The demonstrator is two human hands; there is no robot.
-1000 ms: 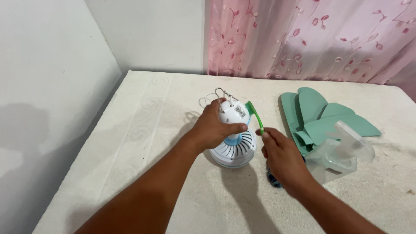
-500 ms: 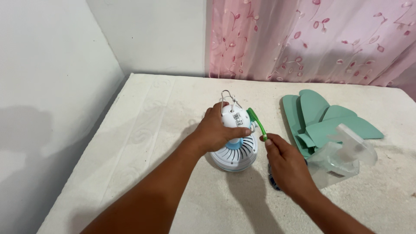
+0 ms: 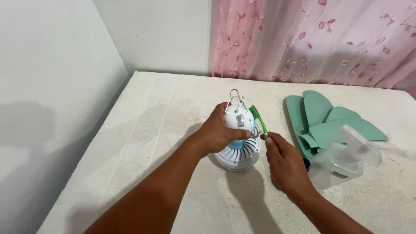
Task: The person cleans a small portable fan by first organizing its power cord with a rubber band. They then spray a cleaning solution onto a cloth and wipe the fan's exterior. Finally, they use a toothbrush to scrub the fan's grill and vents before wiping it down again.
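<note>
Head view shows you working over a cloth-covered table [image 3: 130, 143] that spreads under both forearms, with a pink curtain [image 3: 312, 39] hanging beyond your hands.

To the right of your right hand lie the green blades [image 3: 323, 119], loose and fanned flat on the cloth, well apart from the thing you hold. They are not mounted on anything, so as far as these pictures show that part of the job is left to do. Just right of your right wrist sits a clear cover [image 3: 342, 156], tipped on its side and partly overlapping the blades; it too lies apart from the body.

Between your hands stands the fan body [image 3: 238, 151], a white domed unit with a slotted base resting on the cloth and a wire hook [image 3: 235, 96] at its top. Your left hand [image 3: 219, 132] is wrapped around its upper dome, gripping it steady.

Your right hand [image 3: 286, 162] is closed in a pinch on the lower end of a green strip [image 3: 258, 119], whose upper end curves against the right side of the dome. Whether that strip is already seated in the body cannot be told from here. A small dark part [image 3: 306, 164] peeks out just behind your right hand.

My reading: you are early, with only the strip in hand.
</note>
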